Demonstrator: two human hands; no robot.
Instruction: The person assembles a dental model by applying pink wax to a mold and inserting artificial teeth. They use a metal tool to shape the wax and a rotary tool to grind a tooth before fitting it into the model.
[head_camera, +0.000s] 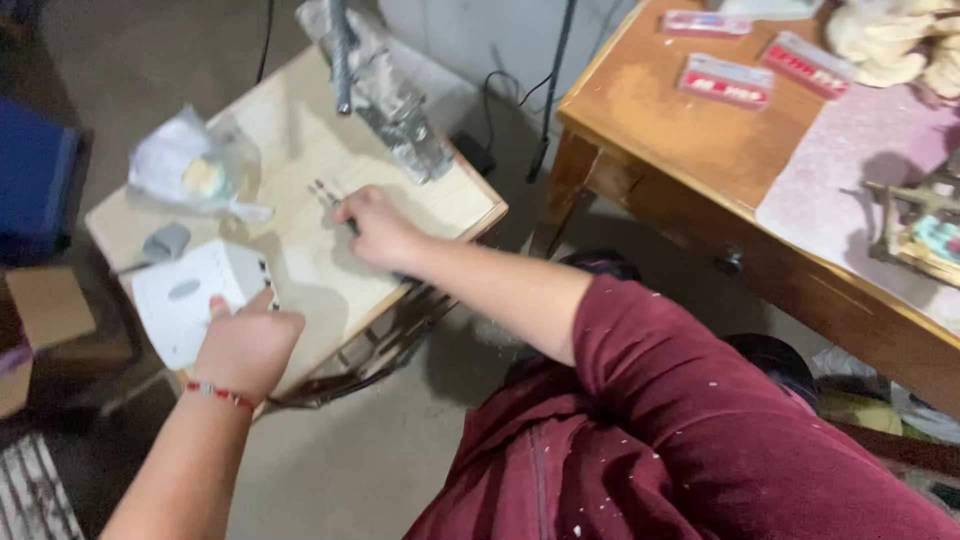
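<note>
Your left hand (247, 345) rests on the near edge of a white flat plaster piece (190, 295), thumb and fingers curled over its corner and pressing it against the small pale wooden table (300, 150). That piece lies at the near left corner of the table, with a grey oval mark on its face. Your right hand (378, 230) is closed round a thin tool (328, 193), whose tip pokes out to the far left of the knuckles and lies low over the tabletop; the fingers are wrapped tightly, and the handle is hidden inside the fist. Just left of the white piece sits a small grey lump (166, 241). Farther back on the left lies a crumpled clear plastic bag (190, 165) with something pale inside. A grey-crusted metal clamp (385, 95) stands at the table's far edge. To the right, well apart, stands a brown wooden desk (650, 110).
</note>
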